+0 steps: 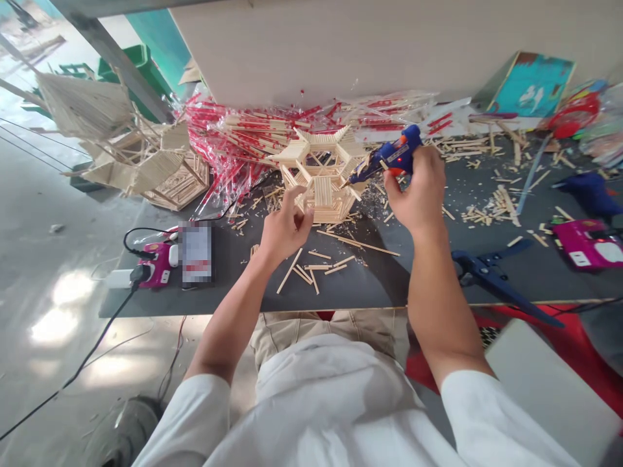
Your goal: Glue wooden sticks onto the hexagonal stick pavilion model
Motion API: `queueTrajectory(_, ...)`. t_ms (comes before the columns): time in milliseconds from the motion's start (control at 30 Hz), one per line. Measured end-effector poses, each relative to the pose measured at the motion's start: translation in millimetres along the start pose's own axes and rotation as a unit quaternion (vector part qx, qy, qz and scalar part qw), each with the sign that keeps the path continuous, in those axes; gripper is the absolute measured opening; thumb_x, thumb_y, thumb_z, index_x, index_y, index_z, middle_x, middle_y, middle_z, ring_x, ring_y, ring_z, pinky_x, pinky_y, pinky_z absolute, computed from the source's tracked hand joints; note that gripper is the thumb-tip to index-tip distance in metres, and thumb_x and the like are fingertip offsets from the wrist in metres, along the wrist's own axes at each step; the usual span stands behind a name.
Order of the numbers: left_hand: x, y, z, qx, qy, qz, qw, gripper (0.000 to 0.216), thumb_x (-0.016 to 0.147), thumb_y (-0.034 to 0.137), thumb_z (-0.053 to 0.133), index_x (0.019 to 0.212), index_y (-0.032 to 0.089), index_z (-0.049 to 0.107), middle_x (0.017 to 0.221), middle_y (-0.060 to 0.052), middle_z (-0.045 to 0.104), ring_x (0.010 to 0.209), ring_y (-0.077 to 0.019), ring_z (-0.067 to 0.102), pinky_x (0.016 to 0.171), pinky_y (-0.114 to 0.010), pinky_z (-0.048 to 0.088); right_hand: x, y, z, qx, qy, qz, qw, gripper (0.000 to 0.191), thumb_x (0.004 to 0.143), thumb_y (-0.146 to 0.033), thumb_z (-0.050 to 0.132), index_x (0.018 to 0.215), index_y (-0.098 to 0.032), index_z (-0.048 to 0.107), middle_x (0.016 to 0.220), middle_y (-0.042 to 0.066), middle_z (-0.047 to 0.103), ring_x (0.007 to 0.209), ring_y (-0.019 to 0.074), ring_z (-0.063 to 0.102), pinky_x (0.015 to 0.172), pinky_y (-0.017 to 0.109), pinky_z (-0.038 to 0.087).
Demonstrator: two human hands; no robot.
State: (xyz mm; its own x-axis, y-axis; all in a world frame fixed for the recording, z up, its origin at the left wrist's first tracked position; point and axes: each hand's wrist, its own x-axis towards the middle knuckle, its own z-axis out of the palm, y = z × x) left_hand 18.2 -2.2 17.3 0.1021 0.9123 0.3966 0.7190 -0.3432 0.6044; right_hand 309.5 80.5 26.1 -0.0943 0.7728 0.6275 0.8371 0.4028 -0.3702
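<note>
A small pavilion model (pixel 322 172) built of pale wooden sticks stands on the dark tabletop (pixel 370 279). My left hand (pixel 286 224) is closed in a pinch on the model's near left edge. My right hand (pixel 417 191) is wrapped round a blue hot glue gun (pixel 389 157) with an orange trigger. The gun's nozzle points left and touches the model's right side. Loose sticks (pixel 311 266) lie on the table just in front of the model.
Packs of chopsticks in red-printed wrappers (pixel 243 143) pile up behind the model. Larger stick roof pieces (pixel 136 155) sit at far left. A power strip (pixel 156 266) and phone (pixel 196 253) lie left; blue cutters (pixel 491 275), another glue gun (pixel 591 191) and a magenta box (pixel 584 241) lie right.
</note>
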Motion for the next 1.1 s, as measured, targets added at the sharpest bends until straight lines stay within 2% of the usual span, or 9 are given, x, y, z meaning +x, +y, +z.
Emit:
queueTrajectory(567,0,0,-1,0.000,0.000,0.006,1.000,0.044,0.101,0.032,0.056,0.143,0.024,0.043,0.065,0.008,0.062,0.057,-0.0125,0.061,0.064,-0.027,0.043,12,-5,-1,0.020,-0.057,-0.003,0.998,0.038,0.097,-0.041,0.059,0.132,-0.025,0.054,0.126,0.015,0.063,0.124,0.0379,0.060,0.107,0.057,0.048)
queueTrajectory(1100,0,2,-2,0.000,-0.006,0.001,1.000,0.043,0.102,0.033,0.055,0.143,0.024,0.043,0.065,0.007,0.061,0.058,-0.0128,0.060,0.065,-0.028,0.045,15,-16,-8,0.026,-0.073,-0.012,0.997,0.037,0.102,-0.045,0.058,0.134,-0.029,0.054,0.129,0.013,0.064,0.125,0.0363,0.058,0.107,0.056,0.048)
